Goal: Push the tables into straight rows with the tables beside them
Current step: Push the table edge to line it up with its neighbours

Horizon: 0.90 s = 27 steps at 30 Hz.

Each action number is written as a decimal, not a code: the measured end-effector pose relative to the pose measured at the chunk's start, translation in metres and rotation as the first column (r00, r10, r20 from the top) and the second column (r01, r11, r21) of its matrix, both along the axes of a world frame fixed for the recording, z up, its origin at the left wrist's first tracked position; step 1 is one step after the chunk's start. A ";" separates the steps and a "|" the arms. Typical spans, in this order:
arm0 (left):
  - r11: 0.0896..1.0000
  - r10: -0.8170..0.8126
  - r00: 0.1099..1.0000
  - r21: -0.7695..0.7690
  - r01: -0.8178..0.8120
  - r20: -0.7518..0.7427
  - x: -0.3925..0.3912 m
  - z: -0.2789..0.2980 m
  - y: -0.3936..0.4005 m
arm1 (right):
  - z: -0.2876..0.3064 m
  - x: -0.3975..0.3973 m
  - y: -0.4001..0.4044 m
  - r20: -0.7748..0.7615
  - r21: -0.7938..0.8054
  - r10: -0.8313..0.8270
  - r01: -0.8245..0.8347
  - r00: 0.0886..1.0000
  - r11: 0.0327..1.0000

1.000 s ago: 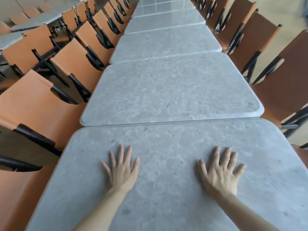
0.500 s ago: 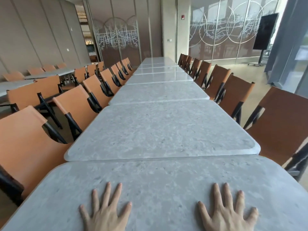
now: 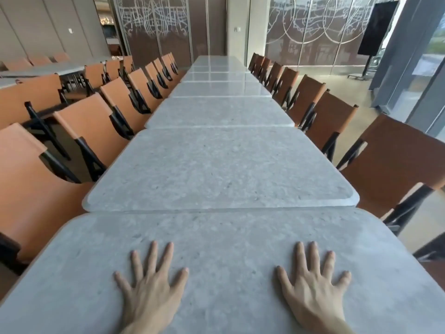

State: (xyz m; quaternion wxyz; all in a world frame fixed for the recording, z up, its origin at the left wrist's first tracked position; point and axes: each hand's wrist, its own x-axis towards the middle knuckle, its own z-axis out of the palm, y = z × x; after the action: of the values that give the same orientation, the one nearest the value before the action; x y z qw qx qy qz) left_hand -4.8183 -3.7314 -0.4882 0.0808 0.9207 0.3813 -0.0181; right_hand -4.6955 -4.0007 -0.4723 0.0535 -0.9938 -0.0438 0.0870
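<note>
Both hands flat on nearest grey stone-look surface (image 3: 221,237), palms down. Left hand (image 3: 150,289) w/ fingers (image 3: 151,255) spread wide, holding nothing, just pressing on top. Right hand (image 3: 313,289) same: fingers (image 3: 313,255) splayed wide, nothing gripped. Hands well apart, one each side of centre.

Just beyond fingertips: far edge of this surface, touching next table (image 3: 221,169) along a thin seam. Next table's near corners sit a bit inside this one's on both sides, more so on the left; offset vs. lens distortion, can't tell. Further ahead of fingers: more tables (image 3: 221,112) end to end, long row running to far wall, tops getting glossier w/ distance.

Left of left-hand fingers: line of orange chairs (image 3: 96,126) w/ black frames, backs close to table edges. Right of right-hand fingers: matching chairs, browner in shade (image 3: 397,160), also tucked near. Far left: second row of tables (image 3: 48,68) w/ more chairs.

Room: tall panels w/ white line pattern (image 3: 154,27) on back wall, pale column (image 3: 237,27) straight ahead, dark screen on a stand (image 3: 375,27) far right, windows (image 3: 431,56) beside it. Pale floor (image 3: 349,92) on right.
</note>
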 end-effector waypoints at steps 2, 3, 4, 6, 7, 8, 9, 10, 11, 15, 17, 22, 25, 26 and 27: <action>1.000 -0.008 1.000 -0.005 0.008 -0.011 -0.005 -0.001 -0.002 | -0.005 -0.004 -0.004 0.015 0.009 0.027 -0.027 1.000 1.000; 1.000 -0.015 1.000 -0.006 0.015 -0.021 -0.007 -0.001 -0.003 | -0.003 -0.004 -0.004 0.012 0.001 0.042 -0.042 0.999 0.999; 1.000 -0.020 1.000 -0.012 0.020 -0.024 -0.008 0.000 -0.004 | -0.005 -0.005 -0.004 0.005 -0.017 0.051 -0.051 0.999 0.999; 0.999 -0.034 0.999 -0.010 0.033 -0.027 -0.010 -0.003 -0.004 | -0.008 -0.005 -0.004 -0.001 -0.035 0.056 -0.056 0.998 0.998; 0.999 -0.039 0.999 -0.013 0.038 -0.020 -0.012 -0.005 -0.003 | -0.011 -0.005 -0.005 0.008 -0.032 0.067 -0.067 0.998 0.997; 0.999 -0.045 0.999 -0.012 0.045 -0.008 -0.013 -0.008 -0.003 | -0.015 -0.005 -0.005 0.018 -0.032 0.078 -0.077 0.997 0.997; 0.999 -0.046 0.999 -0.016 0.046 -0.002 -0.015 -0.010 -0.002 | -0.018 -0.005 -0.007 0.021 -0.028 0.084 -0.083 0.996 0.996; 0.999 -0.046 0.999 -0.016 0.046 -0.005 -0.016 -0.012 -0.002 | -0.020 -0.005 -0.008 0.017 -0.032 0.083 -0.082 0.996 0.996; 0.999 -0.045 0.999 -0.013 0.045 -0.013 -0.017 -0.013 -0.001 | -0.022 -0.006 -0.009 0.021 -0.035 0.079 -0.078 0.997 0.996; 0.999 -0.040 0.999 0.004 0.040 0.000 -0.010 -0.014 -0.001 | -0.025 -0.001 -0.006 0.045 -0.040 0.091 -0.089 0.995 0.995; 0.999 -0.040 0.999 -0.017 0.040 -0.021 -0.012 -0.008 -0.004 | -0.018 -0.003 -0.007 0.010 -0.035 0.089 -0.088 0.996 0.995; 0.999 -0.047 0.998 0.002 0.047 -0.034 -0.017 -0.008 -0.004 | -0.023 -0.006 -0.008 0.032 -0.031 0.100 -0.099 0.994 0.995; 0.999 -0.038 0.999 0.000 0.038 -0.022 -0.009 -0.010 0.002 | -0.023 0.003 -0.004 0.032 -0.054 0.106 -0.104 0.994 0.993; 0.999 -0.042 0.999 -0.009 0.042 -0.032 -0.012 -0.007 -0.002 | -0.019 0.000 -0.006 0.009 -0.050 0.099 -0.098 0.995 0.994; 0.999 -0.047 0.999 -0.011 0.047 -0.026 -0.014 -0.008 -0.003 | -0.019 -0.002 -0.008 0.007 -0.038 0.098 -0.098 0.995 0.995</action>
State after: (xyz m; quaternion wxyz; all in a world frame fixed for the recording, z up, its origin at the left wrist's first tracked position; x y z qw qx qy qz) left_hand -4.8322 -3.7346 -0.4962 0.0803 0.9287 0.3603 -0.0341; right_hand -4.6976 -4.0083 -0.4915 0.0303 -0.9917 -0.0910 0.0859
